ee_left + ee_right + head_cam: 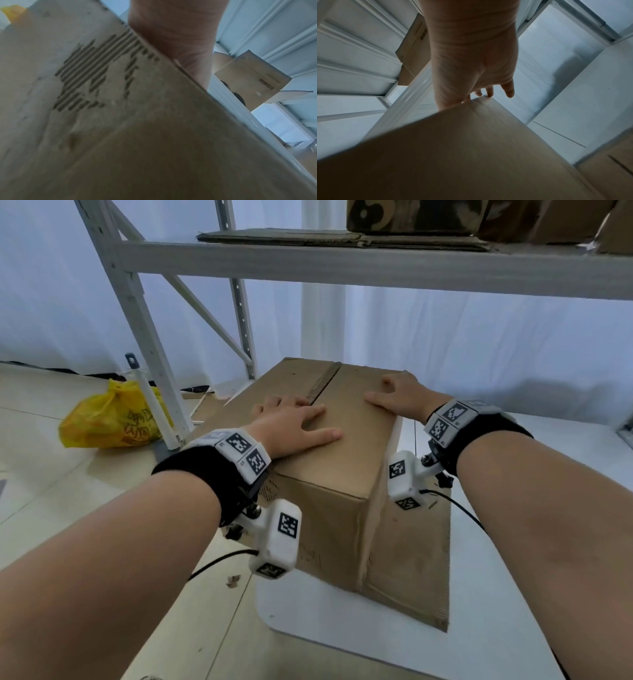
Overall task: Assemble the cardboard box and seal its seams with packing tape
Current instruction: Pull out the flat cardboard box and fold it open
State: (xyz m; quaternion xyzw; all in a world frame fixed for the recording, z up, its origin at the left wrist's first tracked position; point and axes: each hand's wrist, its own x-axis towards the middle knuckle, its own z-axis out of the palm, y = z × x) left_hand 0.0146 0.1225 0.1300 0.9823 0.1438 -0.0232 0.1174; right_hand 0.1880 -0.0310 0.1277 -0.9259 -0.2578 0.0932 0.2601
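Note:
A brown cardboard box (342, 474) stands on a white table (342, 628), its top flaps folded down and meeting at a centre seam (325, 381). My left hand (294, 422) lies flat on the left flap, fingers spread, pressing beside the seam. My right hand (400, 398) rests on the right flap near its far right edge, fingers reaching over the edge. The left wrist view shows the box side (120, 121) with torn corrugation and my left hand (171, 33) above it. In the right wrist view my right hand (474, 60) touches the box top edge (477, 102). No tape is visible.
A loose flap (418, 559) spreads out at the box's base on the right. A metal shelving rack (342, 268) overhangs the table, holding flat cardboard (342, 237) and boxes. A yellow plastic bag (109, 419) lies on the floor at left.

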